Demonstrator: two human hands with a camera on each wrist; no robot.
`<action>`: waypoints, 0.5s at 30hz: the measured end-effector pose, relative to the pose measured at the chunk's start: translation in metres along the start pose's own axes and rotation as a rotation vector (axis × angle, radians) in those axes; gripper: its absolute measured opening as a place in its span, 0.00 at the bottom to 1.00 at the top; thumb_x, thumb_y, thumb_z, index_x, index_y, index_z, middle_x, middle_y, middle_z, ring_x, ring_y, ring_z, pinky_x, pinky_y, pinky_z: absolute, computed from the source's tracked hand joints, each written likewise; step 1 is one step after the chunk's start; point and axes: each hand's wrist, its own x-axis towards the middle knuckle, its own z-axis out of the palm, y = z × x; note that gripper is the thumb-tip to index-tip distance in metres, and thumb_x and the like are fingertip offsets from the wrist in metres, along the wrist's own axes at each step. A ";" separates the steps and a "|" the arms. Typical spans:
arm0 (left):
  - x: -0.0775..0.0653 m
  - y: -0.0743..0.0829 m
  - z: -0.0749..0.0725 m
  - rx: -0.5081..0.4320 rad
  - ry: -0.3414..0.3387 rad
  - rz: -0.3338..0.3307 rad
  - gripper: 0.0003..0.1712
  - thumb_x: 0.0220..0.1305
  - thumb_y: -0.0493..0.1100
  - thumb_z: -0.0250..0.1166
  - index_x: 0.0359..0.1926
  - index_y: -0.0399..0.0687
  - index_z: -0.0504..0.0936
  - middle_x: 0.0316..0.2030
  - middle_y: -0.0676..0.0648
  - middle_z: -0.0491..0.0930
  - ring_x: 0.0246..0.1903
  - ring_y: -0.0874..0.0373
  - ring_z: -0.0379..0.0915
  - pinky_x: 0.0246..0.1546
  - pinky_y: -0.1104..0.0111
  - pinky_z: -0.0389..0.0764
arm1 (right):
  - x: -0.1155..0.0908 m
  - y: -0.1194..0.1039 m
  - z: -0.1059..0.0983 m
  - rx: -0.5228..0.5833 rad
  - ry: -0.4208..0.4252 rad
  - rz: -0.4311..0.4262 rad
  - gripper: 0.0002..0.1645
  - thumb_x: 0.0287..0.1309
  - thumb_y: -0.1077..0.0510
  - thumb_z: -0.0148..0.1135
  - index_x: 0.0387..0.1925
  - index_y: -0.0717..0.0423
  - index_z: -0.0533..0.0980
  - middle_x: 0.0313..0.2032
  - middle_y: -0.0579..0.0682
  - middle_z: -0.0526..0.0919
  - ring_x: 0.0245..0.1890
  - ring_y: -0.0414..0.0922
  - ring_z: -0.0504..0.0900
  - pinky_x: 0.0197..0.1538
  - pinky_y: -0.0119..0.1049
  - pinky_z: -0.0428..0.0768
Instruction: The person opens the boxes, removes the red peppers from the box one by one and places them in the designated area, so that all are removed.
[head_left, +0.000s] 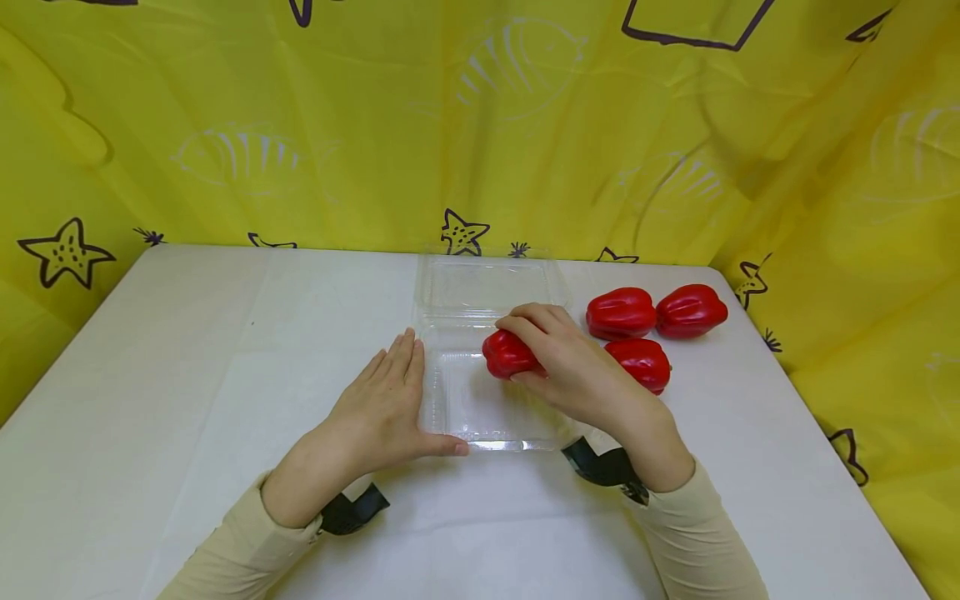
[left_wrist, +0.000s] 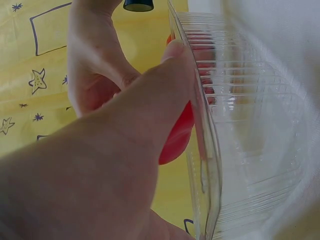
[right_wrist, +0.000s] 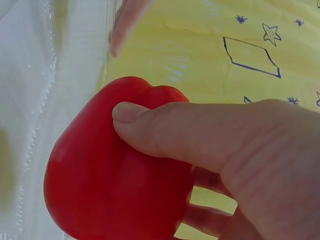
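Observation:
A clear plastic clamshell container point(head_left: 457, 417) lies on the table with its lid point(head_left: 487, 285) folded back toward the far edge. My left hand point(head_left: 375, 421) lies along the container's left side, fingers straight and thumb stretched over the front rim. Over the tray, my right hand point(head_left: 577, 367) grips a red bell pepper point(head_left: 506, 354), thumb on the near side and fingers round the far side. The right wrist view shows the thumb pressed on the glossy pepper point(right_wrist: 115, 170). From the left wrist, the container's ribbed wall point(left_wrist: 245, 85) appears up close, with the pepper partly hidden behind my thumb.
Right of the container, three more red bell peppers sit grouped: one at the back point(head_left: 621, 313), one at the far right point(head_left: 692, 312) and one nearer point(head_left: 645, 362), partly behind my right wrist. A yellow patterned curtain point(head_left: 360, 125) borders the white table point(head_left: 187, 350).

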 end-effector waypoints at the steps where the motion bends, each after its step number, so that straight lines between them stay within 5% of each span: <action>1: 0.000 0.000 0.000 -0.001 0.002 0.002 0.77 0.44 0.79 0.68 0.75 0.27 0.47 0.77 0.31 0.42 0.78 0.39 0.40 0.76 0.46 0.52 | 0.000 0.000 -0.001 0.002 0.002 0.002 0.36 0.53 0.58 0.74 0.63 0.53 0.72 0.60 0.50 0.75 0.63 0.49 0.70 0.60 0.45 0.81; 15: 0.002 -0.001 0.001 -0.005 -0.002 -0.008 0.78 0.43 0.79 0.68 0.75 0.27 0.46 0.77 0.31 0.41 0.78 0.39 0.40 0.76 0.46 0.51 | -0.010 0.011 -0.019 -0.014 0.055 0.044 0.37 0.52 0.62 0.73 0.65 0.54 0.71 0.63 0.52 0.72 0.66 0.51 0.67 0.55 0.50 0.83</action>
